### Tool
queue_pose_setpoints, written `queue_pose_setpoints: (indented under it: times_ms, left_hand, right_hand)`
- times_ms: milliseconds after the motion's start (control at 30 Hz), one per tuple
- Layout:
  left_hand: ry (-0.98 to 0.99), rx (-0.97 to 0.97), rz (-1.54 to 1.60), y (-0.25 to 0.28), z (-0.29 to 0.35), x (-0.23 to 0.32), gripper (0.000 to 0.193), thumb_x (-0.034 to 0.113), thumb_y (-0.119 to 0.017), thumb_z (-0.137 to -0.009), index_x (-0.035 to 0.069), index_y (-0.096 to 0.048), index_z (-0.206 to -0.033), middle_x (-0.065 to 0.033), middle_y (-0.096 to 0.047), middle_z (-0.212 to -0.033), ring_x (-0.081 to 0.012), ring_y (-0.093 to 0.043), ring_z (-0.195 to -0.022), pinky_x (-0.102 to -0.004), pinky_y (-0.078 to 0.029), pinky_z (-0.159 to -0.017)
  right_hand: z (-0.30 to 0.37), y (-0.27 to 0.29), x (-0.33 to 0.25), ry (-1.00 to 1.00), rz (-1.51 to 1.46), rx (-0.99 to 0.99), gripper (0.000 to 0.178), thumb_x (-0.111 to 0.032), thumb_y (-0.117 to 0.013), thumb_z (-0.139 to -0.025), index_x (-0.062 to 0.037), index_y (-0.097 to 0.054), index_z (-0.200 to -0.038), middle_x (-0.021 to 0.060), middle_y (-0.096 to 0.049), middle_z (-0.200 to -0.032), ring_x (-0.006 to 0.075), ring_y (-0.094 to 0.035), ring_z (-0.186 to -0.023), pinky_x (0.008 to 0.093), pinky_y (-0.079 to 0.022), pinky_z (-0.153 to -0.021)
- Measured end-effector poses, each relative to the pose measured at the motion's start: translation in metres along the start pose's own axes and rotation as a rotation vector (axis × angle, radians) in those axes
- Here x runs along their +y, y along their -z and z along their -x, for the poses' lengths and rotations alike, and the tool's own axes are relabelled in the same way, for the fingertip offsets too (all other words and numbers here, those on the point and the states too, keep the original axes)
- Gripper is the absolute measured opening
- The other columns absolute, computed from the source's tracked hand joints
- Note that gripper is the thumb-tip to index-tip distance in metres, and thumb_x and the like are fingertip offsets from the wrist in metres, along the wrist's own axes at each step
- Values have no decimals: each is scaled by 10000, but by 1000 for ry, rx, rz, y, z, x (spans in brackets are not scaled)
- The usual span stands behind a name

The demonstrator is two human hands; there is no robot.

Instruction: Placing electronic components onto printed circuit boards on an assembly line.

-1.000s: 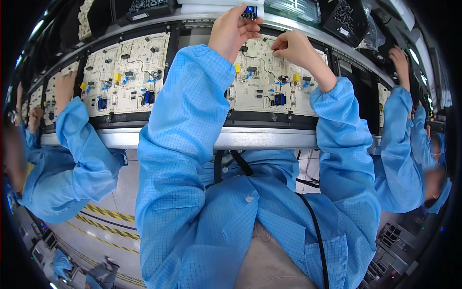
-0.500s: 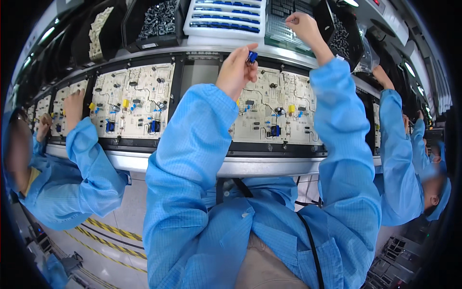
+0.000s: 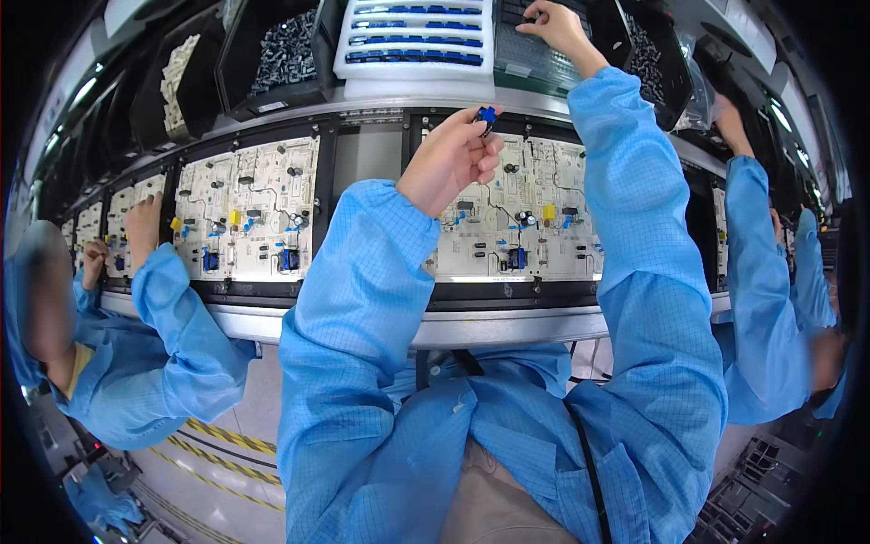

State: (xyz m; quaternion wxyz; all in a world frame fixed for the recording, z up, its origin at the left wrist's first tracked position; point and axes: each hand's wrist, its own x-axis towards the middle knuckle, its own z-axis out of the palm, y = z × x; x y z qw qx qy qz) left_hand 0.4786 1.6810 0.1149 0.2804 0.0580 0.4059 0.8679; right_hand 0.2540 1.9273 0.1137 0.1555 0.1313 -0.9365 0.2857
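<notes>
My left hand is raised over the white circuit board in front of me and pinches a small blue component between its fingertips. My right hand reaches up to the shelf above and rests its fingers on a dark parts tray; whether it grips anything I cannot tell. Both arms wear blue cleanroom sleeves. The board carries yellow, blue and black parts.
A second circuit board lies to the left on the conveyor rail. A white tray of blue parts and black bins sit on the shelf. Co-workers in blue stand at left and right.
My right hand left the board and rose to the dark tray on the shelf. My left hand stays raised with the blue component, now a little lower in view as my head tilted up.
</notes>
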Motion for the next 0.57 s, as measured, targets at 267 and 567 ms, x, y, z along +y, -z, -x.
queue_pose_setpoints:
  times_ms: [267, 567]
  left_hand:
    - [-30, -54, 63, -14, -3, -5, 292, 126, -480, -951, 20, -470, -1223, -52, -527, -827, -112, -491, -697, -277, -423, -609]
    - [-558, -362, -482, -53, 19, -8, 446, 53, -463, -950, 65, -295, -1363, -213, -492, -1309, -295, -564, -1111, -400, -357, -1008]
  right_hand:
    - [75, 59, -35, 40, -240, 91, 213, -88, -743, -734, -28, -623, -900, 76, -647, -738, 159, -601, -652, 269, -493, -612]
    - [209, 104, 19, -148, -461, -89, 258, 13, -540, -909, -55, -568, -1156, 33, -651, -947, 79, -619, -840, 216, -492, -776]
